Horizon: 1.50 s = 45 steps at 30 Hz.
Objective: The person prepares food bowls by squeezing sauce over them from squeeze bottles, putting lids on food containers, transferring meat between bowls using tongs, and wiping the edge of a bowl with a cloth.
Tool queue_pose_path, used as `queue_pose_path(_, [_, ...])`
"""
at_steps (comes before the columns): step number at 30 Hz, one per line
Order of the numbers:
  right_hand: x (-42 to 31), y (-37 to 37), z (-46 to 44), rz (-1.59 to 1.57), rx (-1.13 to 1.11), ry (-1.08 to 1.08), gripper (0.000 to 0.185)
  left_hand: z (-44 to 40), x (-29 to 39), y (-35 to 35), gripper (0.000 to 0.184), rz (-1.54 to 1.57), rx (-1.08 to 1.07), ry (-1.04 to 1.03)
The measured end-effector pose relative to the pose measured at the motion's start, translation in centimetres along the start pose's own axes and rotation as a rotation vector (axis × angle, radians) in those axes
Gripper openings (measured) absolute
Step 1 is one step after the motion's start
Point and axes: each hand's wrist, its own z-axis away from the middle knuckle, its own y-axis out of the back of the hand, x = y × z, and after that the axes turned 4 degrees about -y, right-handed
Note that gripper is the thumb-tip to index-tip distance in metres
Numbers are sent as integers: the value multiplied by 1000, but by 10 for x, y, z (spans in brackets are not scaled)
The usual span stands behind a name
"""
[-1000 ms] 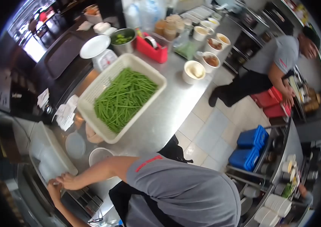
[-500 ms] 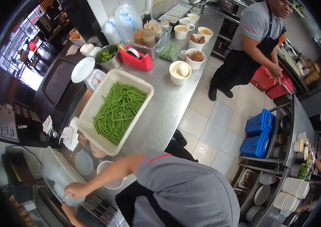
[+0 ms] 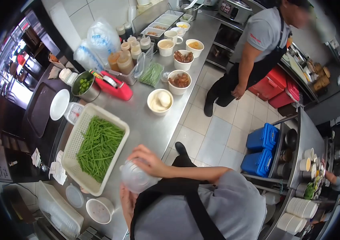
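My right hand lies with curled fingers over the top of a round, translucent plastic lid; I cannot tell whether it is one lid or a stack. Below it, my left hand grips the near side, partly hidden by my apron. Left of my hands stands a cream perforated basket holding green beans. A white tub with a little residue inside is beside the basket's lower corner, and a loose round lid lies near it. Another white basket holds clear plastic pieces.
White bowls of food, one creamy white and one brown, line the steel counter's edge. Beyond are a red tape dispenser, a pot of limes, sauce bottles and a scale. A co-worker stands across the aisle.
My hands have come up from the white basket at the lower left to the counter's front edge, bringing the translucent lid. My view has shifted. The co-worker has turned away, arm lowered.
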Motion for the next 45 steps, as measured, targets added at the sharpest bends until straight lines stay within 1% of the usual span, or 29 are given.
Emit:
queue_pose_path(1, [1,29,-1,-5,-1,-22,19,-15,-10,-17,51,21,-65,51])
queue_pose_path(2, [2,56,-2,-7,4,-44,20,-26,-17,-37,47,11,-86,108])
queue_pose_path(4, [-10,105,-2,32,56,-135,21,-48,-32,-83,40,-6,-131,220])
queue_pose_path(5, [-13,127,-1,53,81,-184,22,-60,-36,-102,36,-8,-195,254])
queue_pose_path(6, [-6,148,2,178,111,-140,21,-70,-40,-121,32,-8,-258,288])
queue_pose_path(7, [-2,167,6,217,157,-124,20,-81,-41,-139,29,-7,-321,320])
queue_pose_path(9, [-1,195,11,288,240,-105,18,-96,-39,-170,27,-70,-353,377])
queue_pose_path(10, [1,205,11,339,262,-50,20,-100,-41,-180,25,-96,-367,405])
queue_pose_path(13, [-1,231,-1,539,260,298,22,-106,-49,-191,28,-76,-366,400])
queue_pose_path(14, [1,235,-4,547,261,379,26,-109,-50,-194,29,-115,-350,415])
queue_pose_path(16, [4,238,-11,567,239,498,28,-110,-46,-196,30,-192,-265,453])
queue_pose_path(17, [6,237,-15,568,225,560,29,-109,-46,-197,31,-132,-284,406])
queue_pose_path(18, [4,237,-20,515,231,572,29,-110,-45,-197,31,-75,-307,351])
queue_pose_path(19, [6,238,-23,418,215,558,23,-112,-43,-199,31,12,-307,299])
queue_pose_path(20, [8,238,-25,407,285,540,10,-117,-39,-201,30,99,-317,243])
queue_pose_path(21, [7,239,-24,458,388,400,10,-125,-38,-197,28,147,-262,198])
queue_pose_path(22, [7,244,-30,329,443,245,13,-138,-39,-190,25,200,-212,154])
queue_pose_path(24, [17,250,-43,52,426,-203,15,-175,-49,-170,18,234,-78,55])
queue_pose_path(26, [46,249,-53,-251,319,-419,16,-205,-44,-174,11,206,-3,75])
queue_pose_path(27, [62,250,-56,-396,267,-519,16,-221,-45,-168,11,186,-54,72])
queue_pose_path(29, [100,246,-54,-459,244,-565,16,-244,-58,-151,11,151,-157,66])
queue_pose_path(32, [109,229,-70,-513,221,-577,17,-252,-58,-144,14,50,-77,120])
queue_pose_path(34, [112,221,-74,-532,211,-580,18,-252,-58,-136,13,47,-49,139])
queue_pose_path(37, [117,210,-78,-540,136,-569,18,-253,-59,-120,12,87,-29,149])
queue_pose_path(40, [123,212,-79,-419,140,-560,17,-248,-63,-107,11,113,-36,145])
queue_pose_path(41, [121,224,-82,-372,177,-500,16,-249,-66,-106,11,113,-59,150])
queue_pose_path(43, [111,254,-91,-266,261,-385,16,-242,-68,-110,11,97,52,165])
queue_pose_path(44, [113,275,-98,-267,412,-362,17,-240,-68,-111,11,92,78,167])
queue_pose_path(45, [100,298,-111,-151,554,-305,20,-235,-68,-111,13,89,114,168])
